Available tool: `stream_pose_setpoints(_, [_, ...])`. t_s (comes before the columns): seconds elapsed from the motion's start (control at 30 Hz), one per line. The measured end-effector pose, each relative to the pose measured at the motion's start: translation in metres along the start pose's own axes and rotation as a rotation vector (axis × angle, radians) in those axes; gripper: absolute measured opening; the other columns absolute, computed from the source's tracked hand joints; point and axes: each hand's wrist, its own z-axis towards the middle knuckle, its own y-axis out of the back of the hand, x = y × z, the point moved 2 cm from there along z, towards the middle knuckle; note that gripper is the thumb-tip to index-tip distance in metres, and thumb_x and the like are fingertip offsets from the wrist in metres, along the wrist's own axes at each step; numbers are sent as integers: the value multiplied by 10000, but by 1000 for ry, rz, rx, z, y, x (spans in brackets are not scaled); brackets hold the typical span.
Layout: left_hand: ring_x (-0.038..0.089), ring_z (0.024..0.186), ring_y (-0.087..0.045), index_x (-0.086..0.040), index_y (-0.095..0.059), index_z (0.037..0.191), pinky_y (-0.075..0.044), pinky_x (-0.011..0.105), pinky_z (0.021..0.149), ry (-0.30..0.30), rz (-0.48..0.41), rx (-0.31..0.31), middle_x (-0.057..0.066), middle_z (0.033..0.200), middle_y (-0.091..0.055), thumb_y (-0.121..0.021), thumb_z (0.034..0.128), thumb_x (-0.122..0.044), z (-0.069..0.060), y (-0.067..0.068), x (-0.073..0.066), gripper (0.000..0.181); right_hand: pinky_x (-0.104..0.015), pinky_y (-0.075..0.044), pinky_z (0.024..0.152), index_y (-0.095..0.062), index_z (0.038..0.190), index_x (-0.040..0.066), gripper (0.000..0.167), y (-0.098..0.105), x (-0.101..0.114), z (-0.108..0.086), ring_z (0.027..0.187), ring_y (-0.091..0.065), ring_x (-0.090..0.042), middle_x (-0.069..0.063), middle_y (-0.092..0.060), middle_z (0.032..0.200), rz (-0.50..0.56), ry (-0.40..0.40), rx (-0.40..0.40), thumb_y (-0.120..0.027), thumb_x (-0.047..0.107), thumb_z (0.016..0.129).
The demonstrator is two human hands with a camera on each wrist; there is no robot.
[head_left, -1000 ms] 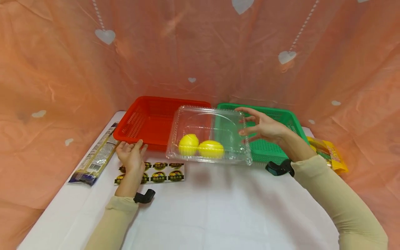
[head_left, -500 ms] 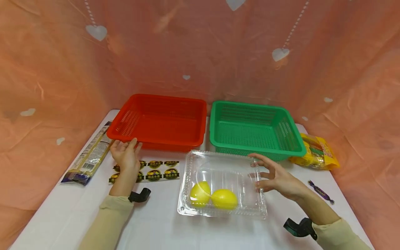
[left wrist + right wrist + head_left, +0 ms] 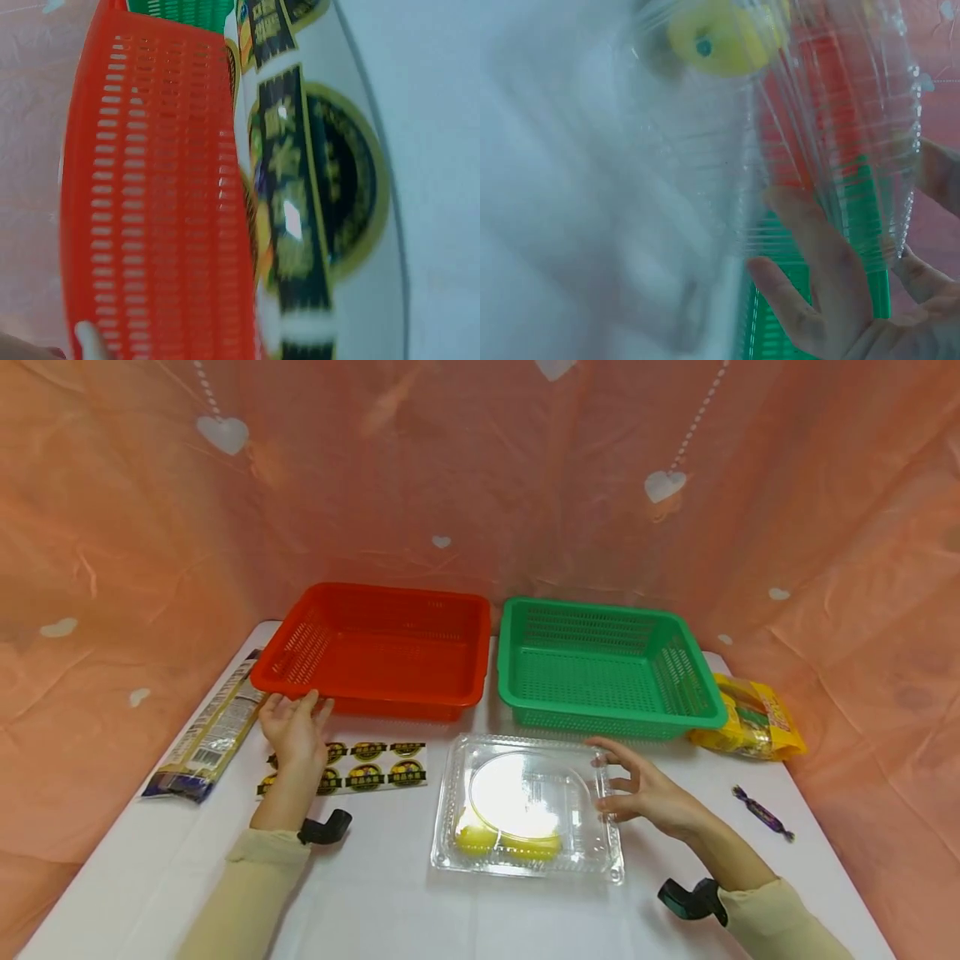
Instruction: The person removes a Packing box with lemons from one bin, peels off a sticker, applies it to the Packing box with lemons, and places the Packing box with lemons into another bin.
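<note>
My right hand [image 3: 645,793] grips the right side of a clear plastic clamshell box [image 3: 517,742], its lid down. Two lemons [image 3: 476,840] lie along the near side inside it, partly veiled by glare. In the right wrist view the fingers [image 3: 829,262] spread along the ribbed clear wall, with one lemon [image 3: 724,37] visible through it. At the left, my left hand [image 3: 292,735] touches the near rim of a red plastic basket [image 3: 382,700] with relaxed fingers. A fingertip [image 3: 88,337] shows at that rim in the left wrist view.
A green basket [image 3: 615,720] stands right of the red one. A sheet of round labels [image 3: 386,772] lies near my left wrist. The left edge bears a long flat packet [image 3: 210,735]; a yellow bag [image 3: 757,722] and a wrapped candy [image 3: 762,814] lie at right.
The clamshell box has come down and nearer from in front of the baskets, then levelled out over the near table, with my right hand on it. My left hand has stayed by the red basket.
</note>
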Motion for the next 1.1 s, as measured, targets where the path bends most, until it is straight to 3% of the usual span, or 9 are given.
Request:
stream_pose_setpoints(0.17, [176, 892, -573, -76, -336, 1256, -564, 288, 852, 121, 14, 110, 71, 1195, -372, -479, 1014, 8, -5, 25, -24, 293, -432, -593, 737, -196, 1568, 86, 848, -1, -3, 2, 1172, -526, -440, -333, -213, 1437, -15, -21, 24, -719, 51, 901])
stream_pose_setpoints(0.27, [176, 915, -629, -43, -470, 1178, -570, 290, 843, 156, 96, 240, 66, 1115, -494, -485, 1022, -12, -6, 51, -44, 159, -443, -589, 762, -165, 1581, 102, 860, -2, -3, 3, 1187, -528, -458, -350, -204, 1449, -20, -29, 47, -708, 62, 916])
stream_pose_setpoints(0.33, [137, 866, -671, -36, -550, 1100, -570, 258, 819, 95, 269, 322, 8, 1018, -605, -511, 1013, -15, -4, 65, -54, 97, -453, -584, 782, -143, 1589, 113, 865, -1, -3, 2, 1202, -521, -470, -359, -190, 1466, -25, -32, 57, -699, 73, 926])
stream_pose_setpoints(0.43, [20, 817, -642, 45, -604, 1126, -549, 167, 755, -103, 728, 401, -72, 905, -644, -519, 1011, -50, 3, 78, -63, 172, -461, -575, 809, -122, 1597, 129, 882, 1, -2, 1, 1229, -492, -508, -357, -170, 1509, -36, -37, 55, -698, 88, 930])
stream_pose_setpoints(0.53, [-15, 783, -580, 141, -576, 1211, -509, 126, 687, -265, 1129, 388, 41, 942, -664, -550, 981, -70, 9, 83, -65, 313, -475, -564, 839, -100, 1603, 137, 894, 1, -2, -1, 1294, -398, -558, -336, -142, 1551, -45, -46, 50, -692, 95, 934])
stream_pose_setpoints(0.63, [59, 796, -572, 163, -526, 1275, -492, 150, 644, -285, 1320, 407, 262, 1063, -619, -562, 966, -73, 13, 85, -62, 391, -497, -552, 866, -76, 1604, 131, 889, 1, -4, -2, 1325, -327, -592, -328, -114, 1567, -47, -47, 55, -672, 92, 946])
stream_pose_setpoints(0.73, [96, 784, -588, 183, -453, 1316, -503, 175, 631, -221, 1354, 445, 368, 1142, -565, -563, 957, -52, 14, 86, -57, 443, -498, -544, 890, -64, 1606, 135, 866, 3, -5, -4, 1330, -310, -602, -333, -92, 1573, -43, -40, 56, -645, 93, 965])
stream_pose_setpoints(0.87, [6, 719, -594, 206, -359, 1362, -526, 182, 627, -140, 1288, 485, 384, 1103, -587, -565, 934, 11, 17, 90, -53, 513, -436, -549, 902, -64, 1606, 134, 839, 5, -5, -7, 1336, -291, -612, -344, -73, 1568, -15, -38, 34, -621, 91, 980])
stream_pose_setpoints(1.1, [2, 705, -609, 159, -306, 1429, -532, 182, 615, 12, 1003, 531, -134, 792, -675, -611, 945, 38, 17, 87, -56, 585, -340, -551, 886, -100, 1584, 32, 756, 8, 3, -13, 1326, -323, -584, -359, -182, 1531, -42, 19, -51, -577, 75, 1000])
